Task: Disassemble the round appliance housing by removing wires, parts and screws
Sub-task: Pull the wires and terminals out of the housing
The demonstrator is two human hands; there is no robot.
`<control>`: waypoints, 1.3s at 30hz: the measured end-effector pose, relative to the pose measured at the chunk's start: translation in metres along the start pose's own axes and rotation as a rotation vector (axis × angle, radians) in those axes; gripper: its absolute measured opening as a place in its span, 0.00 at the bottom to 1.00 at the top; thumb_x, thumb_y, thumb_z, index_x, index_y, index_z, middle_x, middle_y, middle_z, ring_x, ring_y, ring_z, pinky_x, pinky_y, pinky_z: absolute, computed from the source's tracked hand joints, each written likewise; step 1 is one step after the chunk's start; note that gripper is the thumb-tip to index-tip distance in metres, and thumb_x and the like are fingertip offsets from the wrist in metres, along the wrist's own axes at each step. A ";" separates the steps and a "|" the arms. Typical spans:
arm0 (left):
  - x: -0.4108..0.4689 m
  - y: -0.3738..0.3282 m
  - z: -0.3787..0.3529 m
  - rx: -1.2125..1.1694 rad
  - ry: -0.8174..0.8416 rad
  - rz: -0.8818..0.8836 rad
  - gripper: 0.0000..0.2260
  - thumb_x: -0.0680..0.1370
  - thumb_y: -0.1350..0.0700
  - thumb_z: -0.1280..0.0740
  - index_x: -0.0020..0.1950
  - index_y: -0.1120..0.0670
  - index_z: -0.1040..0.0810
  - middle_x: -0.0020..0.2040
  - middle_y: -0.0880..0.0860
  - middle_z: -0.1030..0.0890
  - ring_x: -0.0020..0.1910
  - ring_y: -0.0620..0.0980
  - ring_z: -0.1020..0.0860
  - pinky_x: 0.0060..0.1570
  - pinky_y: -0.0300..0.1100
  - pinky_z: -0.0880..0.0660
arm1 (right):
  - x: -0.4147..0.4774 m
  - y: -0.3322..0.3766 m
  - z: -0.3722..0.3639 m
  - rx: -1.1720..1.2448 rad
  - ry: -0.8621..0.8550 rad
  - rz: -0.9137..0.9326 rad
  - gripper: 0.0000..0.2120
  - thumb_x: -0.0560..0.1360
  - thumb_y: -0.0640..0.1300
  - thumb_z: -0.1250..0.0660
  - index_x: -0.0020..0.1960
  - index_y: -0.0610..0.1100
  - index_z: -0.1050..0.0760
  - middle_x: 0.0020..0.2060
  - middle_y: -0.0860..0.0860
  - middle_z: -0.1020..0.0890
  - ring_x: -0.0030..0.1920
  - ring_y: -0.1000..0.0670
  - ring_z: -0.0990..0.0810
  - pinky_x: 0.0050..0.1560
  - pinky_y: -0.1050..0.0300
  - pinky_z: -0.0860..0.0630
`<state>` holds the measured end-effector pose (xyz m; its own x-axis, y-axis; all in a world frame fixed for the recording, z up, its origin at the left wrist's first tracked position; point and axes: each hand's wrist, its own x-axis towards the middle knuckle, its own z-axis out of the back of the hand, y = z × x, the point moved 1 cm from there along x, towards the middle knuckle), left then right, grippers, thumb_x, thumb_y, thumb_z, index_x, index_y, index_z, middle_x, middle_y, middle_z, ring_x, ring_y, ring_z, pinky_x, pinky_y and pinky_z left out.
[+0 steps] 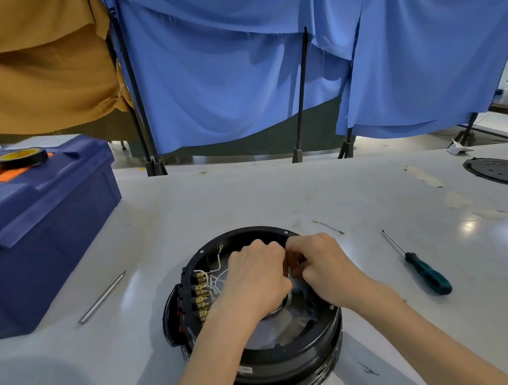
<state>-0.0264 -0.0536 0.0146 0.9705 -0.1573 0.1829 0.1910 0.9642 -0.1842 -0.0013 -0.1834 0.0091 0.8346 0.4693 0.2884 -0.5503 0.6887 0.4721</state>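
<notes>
The round black housing (pixel 256 327) sits open side up on the white surface (pixel 277 196), directly below both hands. Inside its far half, the left hand (pixel 254 279) and right hand (pixel 321 265) meet fingertip to fingertip, pinched on something small and brownish; what exactly, I cannot tell. White wires (pixel 214 280) and a brass terminal row (pixel 201 298) lie just left, nearer the left hand. The green-handled screwdriver (pixel 420 266) lies well apart, on the right hand's side
</notes>
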 end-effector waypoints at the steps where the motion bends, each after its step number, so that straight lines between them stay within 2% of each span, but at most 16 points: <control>1: 0.000 0.000 0.000 -0.008 0.001 0.003 0.04 0.74 0.56 0.38 0.47 0.52 0.27 0.35 0.46 0.41 0.41 0.53 0.35 0.39 0.46 0.43 | 0.001 0.000 -0.001 0.020 0.001 -0.006 0.09 0.60 0.27 0.41 0.35 0.36 0.27 0.31 0.44 0.23 0.36 0.43 0.26 0.37 0.48 0.29; 6: -0.001 -0.001 0.002 -0.026 0.004 0.010 0.03 0.73 0.56 0.37 0.45 0.52 0.27 0.35 0.47 0.40 0.41 0.54 0.34 0.38 0.46 0.43 | 0.002 -0.002 -0.002 0.088 0.018 -0.025 0.09 0.60 0.26 0.42 0.35 0.36 0.26 0.30 0.43 0.24 0.36 0.42 0.25 0.37 0.46 0.27; 8: -0.002 0.000 0.003 -0.038 0.004 0.022 0.01 0.74 0.56 0.38 0.44 0.51 0.28 0.35 0.47 0.39 0.45 0.56 0.29 0.39 0.46 0.42 | 0.002 -0.002 -0.003 0.132 0.028 -0.030 0.11 0.60 0.26 0.42 0.34 0.38 0.26 0.29 0.45 0.23 0.35 0.44 0.23 0.37 0.47 0.25; 11: -0.004 0.007 0.004 -0.064 -0.006 0.053 0.04 0.74 0.56 0.37 0.42 0.46 0.28 0.37 0.46 0.37 0.51 0.55 0.26 0.41 0.44 0.40 | 0.004 -0.004 -0.005 0.195 0.067 -0.047 0.14 0.62 0.25 0.41 0.36 0.40 0.22 0.33 0.46 0.17 0.38 0.49 0.18 0.43 0.48 0.20; 15: -0.007 0.012 0.004 -0.089 0.008 0.056 0.07 0.75 0.56 0.37 0.46 0.44 0.23 0.43 0.48 0.30 0.53 0.53 0.27 0.43 0.44 0.39 | 0.002 -0.007 -0.007 0.232 0.043 -0.075 0.09 0.65 0.30 0.33 0.36 0.43 0.21 0.32 0.48 0.17 0.38 0.48 0.18 0.42 0.47 0.21; 17: -0.007 0.014 0.004 -0.095 0.008 0.049 0.07 0.74 0.57 0.37 0.47 0.44 0.24 0.42 0.47 0.30 0.53 0.52 0.27 0.43 0.43 0.39 | -0.001 -0.006 -0.005 0.317 0.017 -0.112 0.10 0.65 0.33 0.27 0.35 0.47 0.21 0.32 0.48 0.17 0.35 0.48 0.19 0.39 0.51 0.22; 19: -0.007 0.016 0.004 -0.093 -0.004 0.049 0.08 0.74 0.57 0.37 0.47 0.44 0.24 0.41 0.46 0.31 0.52 0.52 0.27 0.42 0.43 0.39 | -0.002 -0.004 -0.002 0.398 -0.013 -0.120 0.13 0.63 0.31 0.25 0.37 0.48 0.20 0.32 0.51 0.17 0.35 0.53 0.19 0.38 0.61 0.23; 22: -0.006 0.018 0.005 -0.092 -0.050 0.057 0.08 0.75 0.57 0.37 0.48 0.44 0.24 0.41 0.45 0.29 0.50 0.51 0.25 0.40 0.43 0.38 | -0.003 -0.003 0.001 0.465 -0.047 -0.095 0.17 0.61 0.28 0.26 0.44 0.46 0.18 0.38 0.53 0.15 0.41 0.58 0.17 0.44 0.66 0.22; 24: -0.005 0.019 0.007 -0.114 -0.094 0.059 0.07 0.75 0.56 0.37 0.48 0.44 0.24 0.39 0.44 0.28 0.49 0.50 0.24 0.39 0.42 0.37 | -0.006 -0.003 0.003 0.469 -0.066 -0.080 0.19 0.60 0.30 0.25 0.47 0.47 0.17 0.42 0.55 0.15 0.45 0.61 0.18 0.49 0.69 0.24; 26: -0.005 0.017 0.010 -0.127 -0.142 0.041 0.06 0.76 0.55 0.38 0.48 0.44 0.25 0.40 0.46 0.25 0.47 0.50 0.23 0.38 0.43 0.37 | -0.009 -0.003 0.006 0.448 -0.128 -0.064 0.18 0.62 0.32 0.25 0.46 0.50 0.16 0.45 0.59 0.16 0.49 0.65 0.21 0.51 0.74 0.29; 28: -0.004 0.012 0.012 -0.130 -0.187 -0.001 0.06 0.77 0.55 0.38 0.49 0.45 0.24 0.42 0.48 0.21 0.46 0.51 0.23 0.38 0.43 0.34 | -0.010 -0.004 0.010 0.432 -0.226 -0.051 0.13 0.66 0.33 0.25 0.41 0.51 0.15 0.47 0.57 0.18 0.51 0.65 0.22 0.51 0.75 0.31; 31: -0.002 0.006 0.014 -0.262 -0.196 -0.043 0.06 0.78 0.53 0.38 0.48 0.45 0.22 0.41 0.47 0.18 0.44 0.48 0.21 0.43 0.46 0.26 | -0.007 -0.008 0.018 0.442 -0.305 -0.102 0.15 0.69 0.32 0.28 0.35 0.52 0.17 0.41 0.55 0.18 0.44 0.58 0.19 0.48 0.63 0.25; 33: 0.000 0.005 0.018 -0.354 -0.209 -0.031 0.06 0.78 0.51 0.36 0.50 0.44 0.20 0.40 0.43 0.17 0.43 0.44 0.21 0.46 0.47 0.25 | -0.005 -0.013 0.023 0.442 -0.348 -0.136 0.17 0.69 0.32 0.28 0.33 0.54 0.18 0.35 0.53 0.17 0.40 0.58 0.20 0.46 0.67 0.27; 35: 0.002 0.008 0.020 -0.393 -0.249 0.003 0.06 0.77 0.50 0.34 0.51 0.43 0.19 0.40 0.42 0.16 0.40 0.41 0.21 0.45 0.44 0.24 | -0.003 -0.019 0.027 0.478 -0.380 -0.150 0.15 0.69 0.32 0.29 0.33 0.52 0.19 0.30 0.52 0.17 0.38 0.58 0.21 0.43 0.71 0.30; 37: 0.005 0.011 0.019 -0.403 -0.255 0.028 0.06 0.77 0.50 0.34 0.50 0.44 0.18 0.37 0.43 0.17 0.35 0.41 0.22 0.42 0.43 0.24 | -0.001 -0.027 0.030 0.563 -0.370 -0.174 0.13 0.69 0.30 0.29 0.35 0.47 0.18 0.28 0.51 0.17 0.34 0.57 0.20 0.39 0.71 0.29; 39: 0.009 0.012 0.020 -0.381 -0.230 0.033 0.06 0.78 0.49 0.35 0.51 0.44 0.19 0.36 0.43 0.18 0.36 0.42 0.22 0.42 0.43 0.24 | 0.001 -0.037 0.031 0.629 -0.354 -0.207 0.11 0.70 0.28 0.30 0.36 0.43 0.19 0.27 0.47 0.17 0.29 0.53 0.21 0.32 0.66 0.28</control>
<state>-0.0179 -0.0394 0.0332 0.9272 -0.0341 0.3731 0.2425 0.8138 -0.5282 0.0212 -0.2255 0.0174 0.9355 0.0858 0.3428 -0.3533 0.2479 0.9021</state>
